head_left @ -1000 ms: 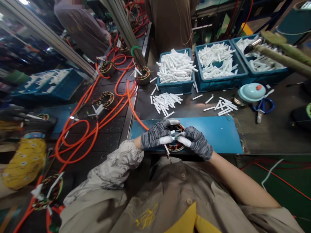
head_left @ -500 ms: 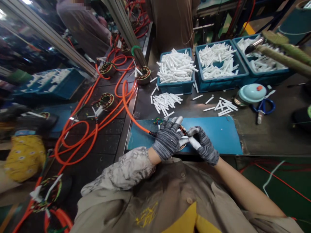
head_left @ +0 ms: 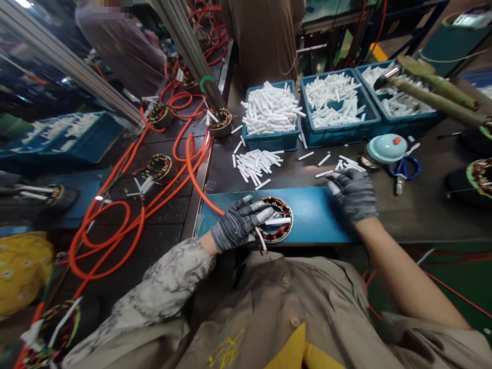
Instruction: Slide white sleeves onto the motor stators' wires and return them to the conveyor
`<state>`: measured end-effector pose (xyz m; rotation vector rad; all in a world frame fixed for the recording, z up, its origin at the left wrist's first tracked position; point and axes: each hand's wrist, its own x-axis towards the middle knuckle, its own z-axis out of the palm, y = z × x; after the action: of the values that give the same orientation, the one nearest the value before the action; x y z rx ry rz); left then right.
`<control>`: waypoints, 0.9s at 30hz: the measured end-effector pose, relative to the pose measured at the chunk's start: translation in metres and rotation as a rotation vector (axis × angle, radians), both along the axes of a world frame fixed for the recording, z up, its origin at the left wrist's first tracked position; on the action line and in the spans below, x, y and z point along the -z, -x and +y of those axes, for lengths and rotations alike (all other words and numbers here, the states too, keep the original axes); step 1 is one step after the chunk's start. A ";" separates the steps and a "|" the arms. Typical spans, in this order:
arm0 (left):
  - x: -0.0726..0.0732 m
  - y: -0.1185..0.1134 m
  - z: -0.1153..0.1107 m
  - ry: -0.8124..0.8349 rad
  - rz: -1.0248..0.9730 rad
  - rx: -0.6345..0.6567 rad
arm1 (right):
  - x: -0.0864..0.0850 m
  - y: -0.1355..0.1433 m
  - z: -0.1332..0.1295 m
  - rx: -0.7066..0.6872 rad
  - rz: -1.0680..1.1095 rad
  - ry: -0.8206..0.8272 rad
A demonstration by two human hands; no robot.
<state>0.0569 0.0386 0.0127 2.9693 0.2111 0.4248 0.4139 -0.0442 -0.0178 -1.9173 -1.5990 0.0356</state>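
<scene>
A motor stator (head_left: 289,225), a ring of dark red and copper windings, sits on a blue mat (head_left: 311,202). White tubes (head_left: 279,221) lie across its middle, and sleeved wire ends stick out toward me. My left hand (head_left: 240,221), in a grey glove with white fingertips, rests on the stator's left side. Its fingers are stretched out and apart over the rim. My right hand (head_left: 353,195), gloved alike, is over the mat's right end beside a small pile of white tubes (head_left: 348,164). Its thumb and forefinger are slightly apart, with nothing visible between them.
Blue bins (head_left: 271,141) of white tubes stand at the back. A larger loose pile of tubes (head_left: 255,166) lies before them. Right of centre are a lidded jar (head_left: 386,148) and blue-handled scissors (head_left: 411,166). Orange cables (head_left: 188,159) and more stators (head_left: 159,168) lie left.
My right hand has left the stator and moved right and away from me to the small tube pile. My left hand has slid left, uncovering most of the stator.
</scene>
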 end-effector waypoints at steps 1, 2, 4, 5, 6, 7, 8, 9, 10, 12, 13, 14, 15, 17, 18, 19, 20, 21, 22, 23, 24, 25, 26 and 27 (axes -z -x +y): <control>0.005 -0.002 -0.005 -0.036 -0.034 -0.022 | 0.000 -0.009 0.013 -0.007 -0.046 0.043; 0.009 -0.004 -0.012 -0.068 -0.071 -0.056 | 0.001 -0.016 0.025 -0.022 -0.067 0.071; 0.016 -0.009 -0.025 -0.116 -0.138 -0.163 | 0.001 -0.020 0.045 -0.068 -0.082 0.125; 0.019 -0.012 -0.031 -0.130 -0.163 -0.232 | 0.001 -0.018 0.051 -0.089 -0.065 0.134; 0.022 -0.016 -0.036 -0.140 -0.182 -0.302 | 0.000 -0.012 0.053 -0.103 -0.022 0.127; 0.024 -0.021 -0.041 -0.147 -0.194 -0.369 | -0.003 -0.004 0.051 -0.110 0.044 0.106; 0.027 -0.025 -0.044 -0.151 -0.200 -0.431 | -0.006 0.005 0.045 -0.114 0.120 0.076; 0.029 -0.029 -0.047 -0.157 -0.205 -0.479 | -0.009 0.016 0.035 -0.116 0.213 0.038; 0.030 -0.033 -0.048 -0.162 -0.204 -0.511 | -0.014 0.028 0.023 -0.127 0.274 0.026; 0.031 -0.038 -0.050 -0.184 -0.217 -0.545 | -0.022 0.051 -0.005 -0.185 0.343 0.046; 0.031 -0.040 -0.050 -0.200 -0.229 -0.550 | -0.026 0.060 -0.018 -0.222 0.437 0.069; 0.030 -0.041 -0.049 -0.219 -0.243 -0.552 | -0.028 0.068 -0.029 -0.224 0.514 0.089; 0.029 -0.041 -0.049 -0.237 -0.256 -0.553 | -0.030 0.075 -0.036 -0.220 0.593 0.111; 0.028 -0.041 -0.048 -0.264 -0.269 -0.558 | -0.029 0.081 -0.044 -0.201 0.734 0.160; 0.028 -0.040 -0.048 -0.269 -0.264 -0.559 | -0.028 0.081 -0.044 -0.198 0.790 0.184; 0.027 -0.040 -0.048 -0.266 -0.258 -0.561 | -0.027 0.081 -0.043 -0.204 0.837 0.208; 0.027 -0.040 -0.048 -0.255 -0.252 -0.560 | -0.027 0.080 -0.042 -0.216 0.869 0.223; 0.027 -0.039 -0.048 -0.239 -0.250 -0.559 | -0.027 0.079 -0.040 -0.231 0.882 0.218; 0.027 -0.039 -0.048 -0.218 -0.253 -0.558 | -0.028 0.078 -0.038 -0.253 0.871 0.194; 0.027 -0.039 -0.048 -0.192 -0.262 -0.559 | -0.031 0.079 -0.037 -0.291 0.830 0.164; 0.026 -0.039 -0.048 -0.169 -0.278 -0.561 | -0.034 0.080 -0.036 -0.343 0.758 0.134; 0.026 -0.039 -0.048 -0.154 -0.300 -0.562 | -0.037 0.083 -0.035 -0.397 0.660 0.110; 0.026 -0.040 -0.048 -0.148 -0.326 -0.566 | -0.041 0.086 -0.035 -0.441 0.548 0.097; 0.025 -0.040 -0.048 -0.147 -0.349 -0.571 | -0.045 0.090 -0.034 -0.469 0.440 0.098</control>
<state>0.0968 -0.0091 -0.0124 2.8569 1.0291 1.0458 0.3238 -0.0786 0.0267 -1.4274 -1.7105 0.6913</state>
